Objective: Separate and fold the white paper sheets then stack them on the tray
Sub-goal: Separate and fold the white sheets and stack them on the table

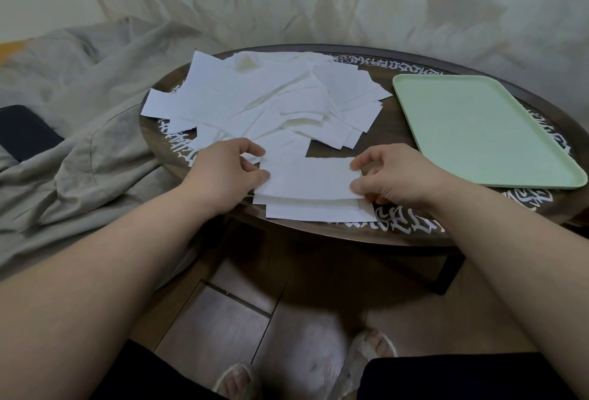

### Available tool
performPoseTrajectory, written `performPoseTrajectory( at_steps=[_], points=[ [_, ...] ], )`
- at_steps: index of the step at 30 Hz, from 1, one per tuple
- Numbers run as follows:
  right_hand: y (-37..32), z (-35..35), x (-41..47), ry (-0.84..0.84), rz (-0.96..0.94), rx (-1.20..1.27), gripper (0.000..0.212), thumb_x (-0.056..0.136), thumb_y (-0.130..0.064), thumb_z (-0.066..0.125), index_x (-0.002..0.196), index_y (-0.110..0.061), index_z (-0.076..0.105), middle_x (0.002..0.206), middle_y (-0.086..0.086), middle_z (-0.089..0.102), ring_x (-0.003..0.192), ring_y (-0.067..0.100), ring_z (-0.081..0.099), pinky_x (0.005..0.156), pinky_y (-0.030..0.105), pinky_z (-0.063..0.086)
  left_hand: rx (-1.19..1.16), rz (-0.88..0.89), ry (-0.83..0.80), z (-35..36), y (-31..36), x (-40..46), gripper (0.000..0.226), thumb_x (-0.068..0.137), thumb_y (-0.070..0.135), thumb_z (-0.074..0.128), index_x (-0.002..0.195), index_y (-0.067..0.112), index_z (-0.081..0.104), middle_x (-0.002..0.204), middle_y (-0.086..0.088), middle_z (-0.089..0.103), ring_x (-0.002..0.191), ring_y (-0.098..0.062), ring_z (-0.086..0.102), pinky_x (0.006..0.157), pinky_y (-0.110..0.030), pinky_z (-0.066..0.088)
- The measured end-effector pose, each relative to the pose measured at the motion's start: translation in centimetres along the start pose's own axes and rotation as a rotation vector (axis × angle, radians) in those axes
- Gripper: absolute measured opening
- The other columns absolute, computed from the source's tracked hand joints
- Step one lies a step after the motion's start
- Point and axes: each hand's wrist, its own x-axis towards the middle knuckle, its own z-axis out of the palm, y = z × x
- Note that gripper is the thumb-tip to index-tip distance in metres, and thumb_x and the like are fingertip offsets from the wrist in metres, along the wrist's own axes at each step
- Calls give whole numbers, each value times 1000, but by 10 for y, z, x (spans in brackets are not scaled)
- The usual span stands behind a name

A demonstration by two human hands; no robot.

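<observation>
Left hand (223,170), right hand (392,176) pinch folded sheet (307,178) ends; tray (478,132) bare.

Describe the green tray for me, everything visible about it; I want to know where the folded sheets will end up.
The pale mint-green rectangular plastic-looking tray has rounded corners and a low raised rim. It lies flat on the right side of the dark oval wooden table with white lettering, turned at an angle to the table edge. Nothing lies in it yet. It sits apart from the loose pile of white paper sheets to its left, and neither hand touches it; the right hand is the nearer one.
</observation>
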Motion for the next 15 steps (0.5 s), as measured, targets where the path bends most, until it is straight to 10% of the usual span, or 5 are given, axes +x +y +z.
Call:
performPoseTrajectory(
  at_steps=[15],
  points=[
    [2,2,1,1,-55,-156,12,74,-13,76,79,-11,66,72,8,70,64,16,61,71,34,52,102,15,-15,4,-5,3,29,87,20,70,114,22,62,78,10,66,71,1,56,65,-11,37]
  ],
)
